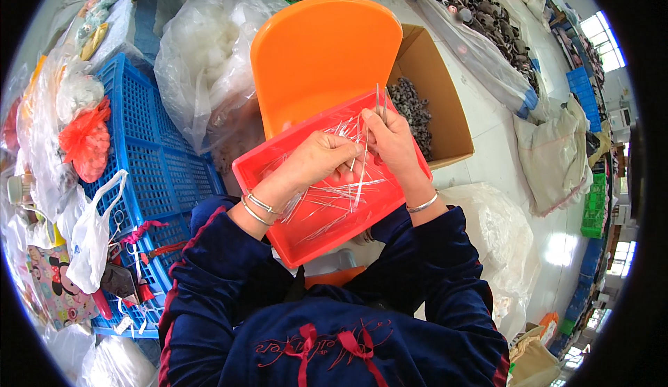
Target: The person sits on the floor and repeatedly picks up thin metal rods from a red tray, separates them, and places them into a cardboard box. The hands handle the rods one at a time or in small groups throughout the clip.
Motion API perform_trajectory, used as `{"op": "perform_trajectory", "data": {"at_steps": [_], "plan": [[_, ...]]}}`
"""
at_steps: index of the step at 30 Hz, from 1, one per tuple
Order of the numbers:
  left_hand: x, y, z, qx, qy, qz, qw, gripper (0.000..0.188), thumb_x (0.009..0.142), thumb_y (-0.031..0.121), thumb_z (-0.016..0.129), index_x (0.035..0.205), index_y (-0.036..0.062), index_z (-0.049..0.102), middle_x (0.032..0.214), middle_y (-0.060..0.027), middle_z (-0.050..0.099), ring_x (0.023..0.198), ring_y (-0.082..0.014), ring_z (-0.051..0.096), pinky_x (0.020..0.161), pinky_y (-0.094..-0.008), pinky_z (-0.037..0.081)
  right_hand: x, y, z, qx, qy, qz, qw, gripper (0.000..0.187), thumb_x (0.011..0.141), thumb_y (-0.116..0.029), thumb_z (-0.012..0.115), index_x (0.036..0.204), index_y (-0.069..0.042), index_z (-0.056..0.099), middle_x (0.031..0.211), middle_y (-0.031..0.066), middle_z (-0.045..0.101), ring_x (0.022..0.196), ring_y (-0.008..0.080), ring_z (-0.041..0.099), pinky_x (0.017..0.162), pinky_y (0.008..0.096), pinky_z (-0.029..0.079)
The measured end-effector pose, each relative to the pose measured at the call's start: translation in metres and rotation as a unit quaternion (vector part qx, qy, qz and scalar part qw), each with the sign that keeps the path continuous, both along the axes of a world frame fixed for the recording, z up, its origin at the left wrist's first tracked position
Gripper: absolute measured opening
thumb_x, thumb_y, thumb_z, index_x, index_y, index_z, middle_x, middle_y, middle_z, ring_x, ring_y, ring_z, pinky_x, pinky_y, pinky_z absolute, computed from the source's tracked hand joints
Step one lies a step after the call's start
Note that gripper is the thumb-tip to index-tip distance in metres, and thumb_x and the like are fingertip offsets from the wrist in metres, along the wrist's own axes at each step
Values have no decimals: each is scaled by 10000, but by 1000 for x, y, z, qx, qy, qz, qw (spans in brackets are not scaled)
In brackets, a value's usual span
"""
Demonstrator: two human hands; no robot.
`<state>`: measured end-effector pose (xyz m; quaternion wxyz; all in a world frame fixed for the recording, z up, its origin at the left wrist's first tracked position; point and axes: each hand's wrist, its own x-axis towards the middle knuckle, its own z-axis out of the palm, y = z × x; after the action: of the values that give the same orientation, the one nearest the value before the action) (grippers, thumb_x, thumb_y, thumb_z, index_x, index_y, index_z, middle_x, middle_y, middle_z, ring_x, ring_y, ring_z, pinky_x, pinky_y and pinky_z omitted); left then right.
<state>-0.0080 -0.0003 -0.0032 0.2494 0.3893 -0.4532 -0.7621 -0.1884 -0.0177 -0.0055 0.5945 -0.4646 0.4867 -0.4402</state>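
Both my hands are over a red plastic tray (306, 248) with many thin, pale, see-through strips (323, 202) strewn in it. My left hand (316, 161) is closed in a pinch, thumb against forefinger, on what looks like the end of one thin strip. My right hand (391, 136) is closed too, around a slim two-pronged metal tool (378, 98) whose tips point up and away; its exact kind is unclear. Another long strip (361, 182) hangs down between the two hands, near my right fingertips. The hands are close together but apart.
An orange chair (323, 53) stands just beyond the tray. Behind it at right is a cardboard box (438, 101) of grey fuzzy pieces. Blue plastic crates (149, 157) line the left, hung with bags. A clear bag of white stuffing (209, 46) stands far left; a plastic sack (487, 234) lies right.
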Motion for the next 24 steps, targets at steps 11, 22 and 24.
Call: {"op": "perform_trajectory", "data": {"at_steps": [11,22,24], "plan": [[1,6,4,-35,15,-39,999,345,977,272,506,770,46,665,613,-28,619,535,-57,539,521,-195,428,15,1,5,8,0,33,999,317,964,-223,575,681,-91,518,575,-66,460,492,12,391,430,210,299],[-10,17,0,-108,51,41,992,405,982,255,487,650,50,596,533,15,495,490,-52,440,475,-216,344,25,0,-1,-99,-82,-27,991,302,979,-158,527,691,-89,471,578,-45,441,497,28,378,445,212,305],[-11,19,4,-118,42,33,992,408,981,254,490,644,46,587,527,20,476,490,-50,428,469,-219,331,26,0,1,-97,-70,-38,992,318,993,-147,483,683,-97,427,560,-26,418,478,49,362,438,228,303]]}}
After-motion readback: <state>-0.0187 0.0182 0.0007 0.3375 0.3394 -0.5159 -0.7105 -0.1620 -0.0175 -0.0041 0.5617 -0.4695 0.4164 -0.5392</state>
